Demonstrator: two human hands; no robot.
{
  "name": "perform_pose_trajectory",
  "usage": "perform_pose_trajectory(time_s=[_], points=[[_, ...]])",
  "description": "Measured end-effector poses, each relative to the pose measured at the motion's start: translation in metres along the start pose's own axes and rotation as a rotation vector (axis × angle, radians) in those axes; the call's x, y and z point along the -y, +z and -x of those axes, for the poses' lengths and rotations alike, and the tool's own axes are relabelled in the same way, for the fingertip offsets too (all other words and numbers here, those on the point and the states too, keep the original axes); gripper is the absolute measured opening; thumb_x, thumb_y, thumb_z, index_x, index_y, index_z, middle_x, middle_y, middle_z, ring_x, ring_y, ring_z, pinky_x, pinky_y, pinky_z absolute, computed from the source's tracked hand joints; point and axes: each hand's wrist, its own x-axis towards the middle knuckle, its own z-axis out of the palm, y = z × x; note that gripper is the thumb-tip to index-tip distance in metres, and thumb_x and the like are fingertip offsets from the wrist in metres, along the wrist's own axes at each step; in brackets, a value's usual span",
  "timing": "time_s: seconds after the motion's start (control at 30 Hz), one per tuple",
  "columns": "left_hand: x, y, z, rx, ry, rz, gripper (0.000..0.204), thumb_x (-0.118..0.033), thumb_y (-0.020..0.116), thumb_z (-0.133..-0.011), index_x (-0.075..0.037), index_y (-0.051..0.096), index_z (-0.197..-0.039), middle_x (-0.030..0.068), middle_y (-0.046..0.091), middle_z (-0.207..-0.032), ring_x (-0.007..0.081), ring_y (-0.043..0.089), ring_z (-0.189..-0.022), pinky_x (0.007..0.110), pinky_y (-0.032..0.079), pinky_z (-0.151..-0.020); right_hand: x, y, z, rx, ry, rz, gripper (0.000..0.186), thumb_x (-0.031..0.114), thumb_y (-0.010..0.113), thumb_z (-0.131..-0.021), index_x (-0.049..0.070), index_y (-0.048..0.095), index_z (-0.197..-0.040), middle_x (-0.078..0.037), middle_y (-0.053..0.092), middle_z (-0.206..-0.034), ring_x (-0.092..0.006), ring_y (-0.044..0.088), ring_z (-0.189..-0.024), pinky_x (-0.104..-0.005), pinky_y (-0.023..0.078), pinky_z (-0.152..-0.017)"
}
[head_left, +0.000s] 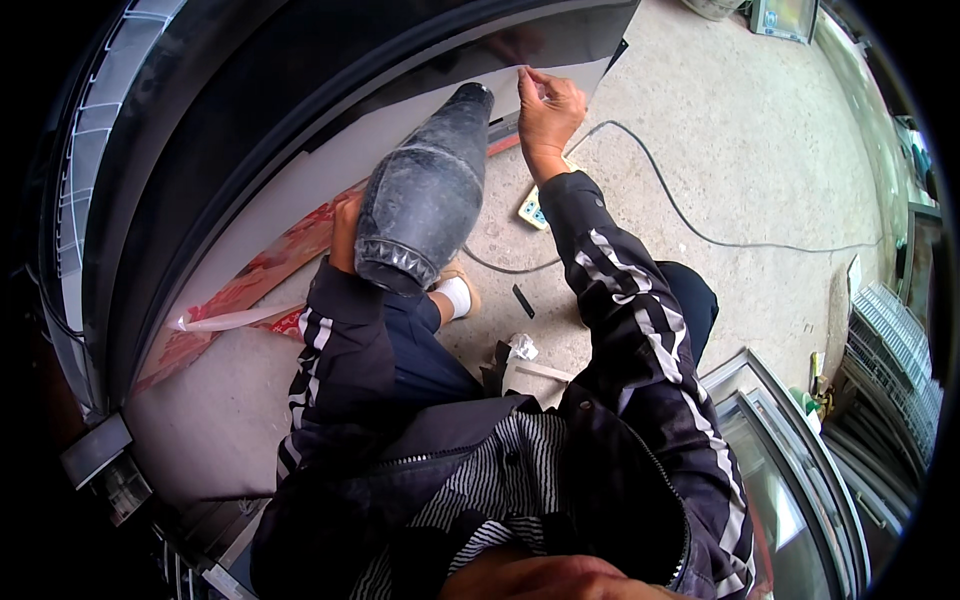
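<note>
A dark grey, bulging, bottle-shaped tool (428,185) is tilted in front of me, its narrow end by the panel and its wide, ridged end toward me. My left hand (345,232) is closed at its left side, with most of the fingers hidden behind it. My right hand (550,108) is lifted to the right of the narrow end, thumb and forefinger pinched together. What they hold, if anything, is too small to make out. The pinch lies over the line between the dark glossy part and the pale part of a large upright panel (390,120).
Red patterned sheeting (285,255) lies along the panel's base. A power strip (532,208) and a black cable (665,195) rest on the concrete floor. Crumpled white scrap (522,346) sits near my feet. Framed glass panes (770,450) and wire racks (890,335) stand at the right.
</note>
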Motion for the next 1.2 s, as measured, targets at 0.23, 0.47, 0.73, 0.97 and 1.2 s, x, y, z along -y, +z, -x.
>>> perform_pose_trajectory(time_s=[0.23, 0.47, 0.73, 0.97, 1.2], points=[[0.0002, -0.0017, 0.0012, 0.002, -0.004, -0.005, 0.039, -0.013, 0.079, -0.071, 0.001, 0.065, -0.104, 0.0141, 0.072, -0.09, 0.0265, 0.072, -0.078, 0.036, 0.057, -0.068, -0.0015, -0.0005, -0.0002, -0.013, 0.103, -0.019, 0.009, 0.029, 0.079, -0.074, 0.02, 0.077, -0.078, 0.003, 0.064, -0.075, -0.0199, 0.057, -0.084, -0.0395, 0.034, -0.091], [-0.0006, -0.0036, 0.0018, 0.002, 0.001, -0.006, 0.04, -0.013, 0.079, -0.071, 0.001, 0.065, -0.105, 0.0142, 0.072, -0.09, 0.0265, 0.072, -0.079, 0.036, 0.057, -0.068, -0.0011, 0.0005, 0.0014, 0.014, 0.096, -0.036, 0.013, 0.031, 0.079, -0.074, 0.018, 0.077, -0.077, 0.0, 0.065, -0.075, -0.0203, 0.057, -0.083, -0.0383, 0.035, -0.092], [-0.001, -0.0063, 0.0027, 0.0, 0.005, -0.01, 0.04, -0.013, 0.079, -0.071, 0.001, 0.065, -0.105, 0.0142, 0.072, -0.09, 0.0265, 0.072, -0.079, 0.036, 0.057, -0.068, 0.006, -0.003, -0.0015, 0.041, 0.055, -0.089, 0.018, 0.03, 0.077, -0.079, 0.012, 0.075, -0.085, -0.005, 0.065, -0.076, -0.0222, 0.056, -0.078, -0.0349, 0.045, -0.073], [-0.0002, -0.0061, 0.0015, 0.0, 0.007, -0.011, 0.041, -0.014, 0.08, -0.071, 0.001, 0.065, -0.105, 0.0143, 0.072, -0.09, 0.0265, 0.072, -0.079, 0.036, 0.057, -0.069, 0.0043, -0.0037, -0.0062, 0.065, -0.059, -0.031, 0.014, 0.025, 0.075, -0.076, 0.012, 0.071, -0.079, -0.004, 0.064, -0.077, -0.0226, 0.057, -0.079, -0.0361, 0.044, -0.073], [0.0011, -0.0069, 0.0006, -0.002, 0.007, -0.009, 0.041, -0.014, 0.08, -0.071, 0.001, 0.065, -0.106, 0.0143, 0.072, -0.091, 0.0265, 0.072, -0.08, 0.036, 0.057, -0.069, 0.0014, -0.0068, -0.0031, 0.089, -0.232, 0.145, 0.009, 0.022, 0.074, -0.074, 0.014, 0.07, -0.078, -0.001, 0.06, -0.072, -0.0218, 0.054, -0.076, -0.0361, 0.04, -0.073]])
